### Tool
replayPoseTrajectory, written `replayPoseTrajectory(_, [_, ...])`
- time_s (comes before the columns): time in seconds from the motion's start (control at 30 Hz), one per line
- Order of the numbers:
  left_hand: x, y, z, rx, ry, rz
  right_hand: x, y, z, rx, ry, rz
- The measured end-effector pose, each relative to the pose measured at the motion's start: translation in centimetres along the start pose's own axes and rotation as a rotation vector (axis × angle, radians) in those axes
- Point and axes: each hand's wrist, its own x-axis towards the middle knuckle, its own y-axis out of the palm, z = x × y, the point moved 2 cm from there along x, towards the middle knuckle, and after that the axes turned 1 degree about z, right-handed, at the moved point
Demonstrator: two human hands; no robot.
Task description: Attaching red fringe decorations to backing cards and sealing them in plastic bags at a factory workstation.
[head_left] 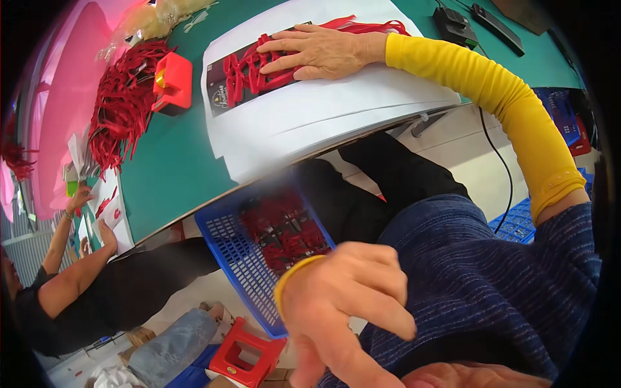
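Observation:
My right hand (pixel 317 53), in a yellow sleeve, lies flat with fingers spread over a row of red ribbon bows (pixel 236 81) on a black printed card (pixel 220 97). Loose red ribbon (pixel 369 27) trails beyond the wrist. Under the card are large white paper sheets (pixel 259 139) on the green table. Close to the camera, my left hand (pixel 343 304), with a yellow cuff, is raised over my lap. Its fingers are apart and partly bent, with nothing visible in them; it looks slightly blurred.
A red tape dispenser (pixel 173 84) stands beside a heap of red ribbons (pixel 123 103). Below the table edge, a blue basket (pixel 233 258) holds carded red bows. A red stool (pixel 246 352) is on the floor. Another person's hands (pixel 107 236) work at far left. Black devices (pixel 456 27) lie far right.

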Motion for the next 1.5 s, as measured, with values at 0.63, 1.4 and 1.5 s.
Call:
replayPoseTrajectory(0.63, [-8.5,-9.7,-2.8,2.251,-1.107,-0.167,-0.1,-4.4,1.7,0.269,0.072,-0.072])
replayPoseTrajectory(1.4, [-4.4,-17.1,-3.5,2.483,-0.675,-0.175,-1.9,-8.7,9.5,-0.105,0.06,-0.174])
replayPoseTrajectory(1.5, [-5.0,-16.3,-4.2,2.359,-0.701,-0.207,-2.2,-8.8,9.7,-0.157,-0.01,-0.164])
